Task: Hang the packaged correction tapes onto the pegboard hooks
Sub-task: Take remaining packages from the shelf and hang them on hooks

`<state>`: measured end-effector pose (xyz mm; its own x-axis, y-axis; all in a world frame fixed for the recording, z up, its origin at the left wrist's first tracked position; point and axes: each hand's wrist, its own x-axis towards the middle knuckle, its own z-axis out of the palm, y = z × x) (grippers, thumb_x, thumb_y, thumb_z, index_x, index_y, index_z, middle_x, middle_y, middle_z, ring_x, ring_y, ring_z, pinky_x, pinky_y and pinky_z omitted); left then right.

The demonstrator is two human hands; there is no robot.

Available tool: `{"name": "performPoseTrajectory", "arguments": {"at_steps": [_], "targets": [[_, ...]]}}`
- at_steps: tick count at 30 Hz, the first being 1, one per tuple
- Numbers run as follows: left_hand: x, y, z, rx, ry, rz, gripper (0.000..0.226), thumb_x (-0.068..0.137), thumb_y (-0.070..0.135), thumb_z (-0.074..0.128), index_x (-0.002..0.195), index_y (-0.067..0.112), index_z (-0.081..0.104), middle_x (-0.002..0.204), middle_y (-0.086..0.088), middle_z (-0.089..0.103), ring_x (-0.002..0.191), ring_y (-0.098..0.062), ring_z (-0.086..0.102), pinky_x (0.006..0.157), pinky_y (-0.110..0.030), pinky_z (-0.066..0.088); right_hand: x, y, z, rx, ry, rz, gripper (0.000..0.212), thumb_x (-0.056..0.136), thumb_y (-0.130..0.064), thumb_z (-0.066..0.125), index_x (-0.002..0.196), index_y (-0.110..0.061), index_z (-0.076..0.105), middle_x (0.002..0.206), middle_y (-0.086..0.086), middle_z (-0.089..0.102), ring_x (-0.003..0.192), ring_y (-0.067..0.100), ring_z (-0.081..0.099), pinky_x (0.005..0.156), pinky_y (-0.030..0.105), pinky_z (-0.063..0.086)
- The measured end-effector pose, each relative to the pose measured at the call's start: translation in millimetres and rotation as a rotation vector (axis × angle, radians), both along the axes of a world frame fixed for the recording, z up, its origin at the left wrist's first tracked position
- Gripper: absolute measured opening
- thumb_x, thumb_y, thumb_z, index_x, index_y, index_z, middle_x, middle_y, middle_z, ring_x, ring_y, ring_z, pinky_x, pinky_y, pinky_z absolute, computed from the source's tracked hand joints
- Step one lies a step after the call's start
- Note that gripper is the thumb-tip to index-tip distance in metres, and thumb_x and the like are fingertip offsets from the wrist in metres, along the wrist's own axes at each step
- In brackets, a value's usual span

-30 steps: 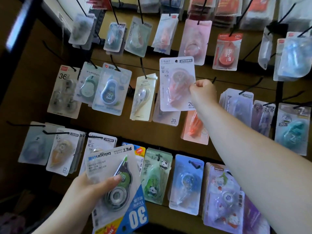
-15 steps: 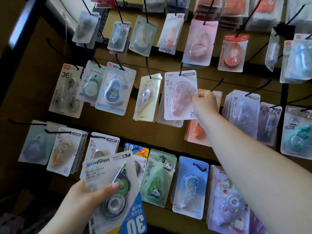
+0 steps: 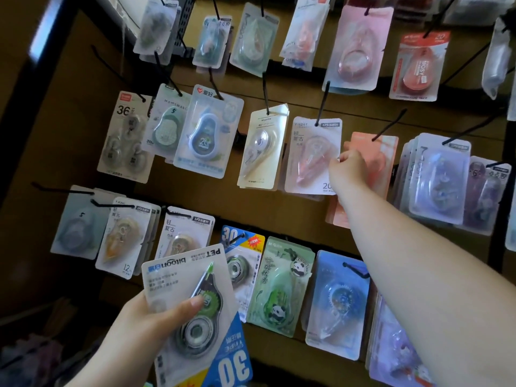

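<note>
Pegboard (image 3: 307, 213) mostly stocked: our right hand (image 3: 346, 170) pinches the pink pack (image 3: 312, 156) on its hook, left hand (image 3: 156, 317) grips the blue-cornered packs (image 3: 192, 311) unhung.

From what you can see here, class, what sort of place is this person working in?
Most likely a stationery shop display. Rows of black hooks on a brown board carry many packaged correction tapes, such as the panda pack, several deep, and the left hand holds more stock.
</note>
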<state>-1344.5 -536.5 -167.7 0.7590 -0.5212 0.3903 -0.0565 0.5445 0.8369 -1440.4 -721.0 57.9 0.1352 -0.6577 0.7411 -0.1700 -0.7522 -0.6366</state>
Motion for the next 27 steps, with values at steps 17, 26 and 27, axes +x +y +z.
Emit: {"name": "performPoseTrajectory", "arguments": {"at_steps": [17, 26, 27], "targets": [[-57.2, -2.8, -22.9, -0.188, 0.219, -0.078, 0.015, 0.075, 0.008, 0.062, 0.089, 0.014, 0.063, 0.065, 0.003, 0.074, 0.055, -0.009, 0.069, 0.048, -0.023, 0.056, -118.7, 61.3, -180.1, -0.392, -0.258, 0.321, 0.024, 0.085, -0.010, 0.049, 0.084, -0.033, 0.044, 0.071, -0.012, 0.051, 0.063, -0.012, 0.053, 0.059, 0.001, 0.039], [-125.3, -34.0, -21.4, -0.292, 0.458, 0.052, 0.034, 0.092, 0.009, 0.049, 0.126, 0.014, 0.050, 0.090, 0.002, 0.063, 0.049, 0.000, 0.065, 0.040, -0.018, 0.051, -137.9, 83.8, -307.5, 0.969, 0.050, 0.869, 0.009, 0.091, -0.012, 0.053, 0.083, -0.011, 0.050, 0.073, 0.006, 0.059, 0.058, 0.013, 0.057, 0.044, 0.022, 0.047], [-131.3, -37.9, -22.4, -0.280, 0.460, 0.056, 0.034, 0.092, 0.010, 0.049, 0.126, 0.014, 0.050, 0.093, 0.000, 0.064, 0.052, -0.002, 0.067, 0.042, -0.019, 0.053, -137.2, 87.9, -306.9, 0.966, -0.001, 0.925, 0.009, 0.087, -0.012, 0.060, 0.083, -0.011, 0.052, 0.072, 0.005, 0.061, 0.057, 0.012, 0.059, 0.044, 0.023, 0.048]]}}
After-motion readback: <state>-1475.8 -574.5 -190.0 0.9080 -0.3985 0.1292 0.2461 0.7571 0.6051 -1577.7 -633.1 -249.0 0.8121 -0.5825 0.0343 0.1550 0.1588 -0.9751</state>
